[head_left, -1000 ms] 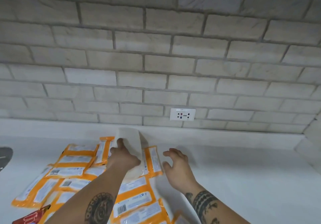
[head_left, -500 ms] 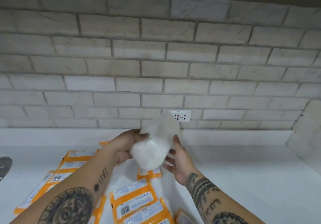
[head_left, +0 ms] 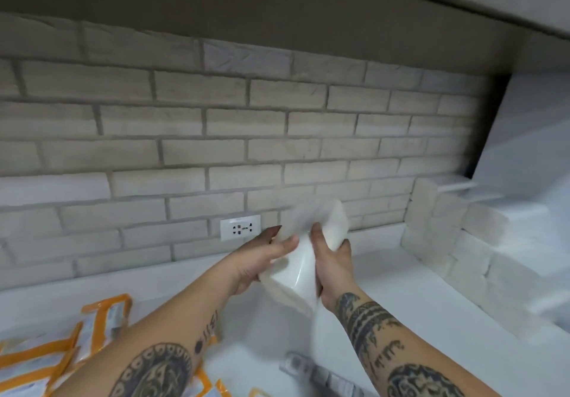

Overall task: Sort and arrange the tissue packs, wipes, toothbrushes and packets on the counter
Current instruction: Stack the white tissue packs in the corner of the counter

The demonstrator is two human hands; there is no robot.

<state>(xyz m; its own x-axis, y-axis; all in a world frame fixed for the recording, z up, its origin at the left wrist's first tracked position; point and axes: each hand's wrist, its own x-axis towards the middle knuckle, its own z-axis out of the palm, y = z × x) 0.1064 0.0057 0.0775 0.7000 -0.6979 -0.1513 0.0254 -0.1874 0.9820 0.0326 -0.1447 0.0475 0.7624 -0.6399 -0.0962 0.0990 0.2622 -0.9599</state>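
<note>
A white tissue pack (head_left: 303, 265) in clear wrap hangs tilted in the air above the white counter (head_left: 401, 319), held between both hands. My left hand (head_left: 259, 259) grips its left side, thumb on top. My right hand (head_left: 331, 258) clasps its right side, fingers wrapped over the upper part. Several orange-and-white packets (head_left: 101, 325) lie on the counter at the lower left, partly hidden under my left forearm. A blurred pale packet (head_left: 311, 369) lies on the counter between my forearms.
A brick wall (head_left: 246, 137) runs along the back with a white power socket (head_left: 240, 227) just left of my hands. A brick ledge (head_left: 456, 242) closes the counter on the right. A dark overhang sits above.
The tissue pack has been lifted off the packets and carried to the right and up. My right hand now grips it too. The view has swung right.
</note>
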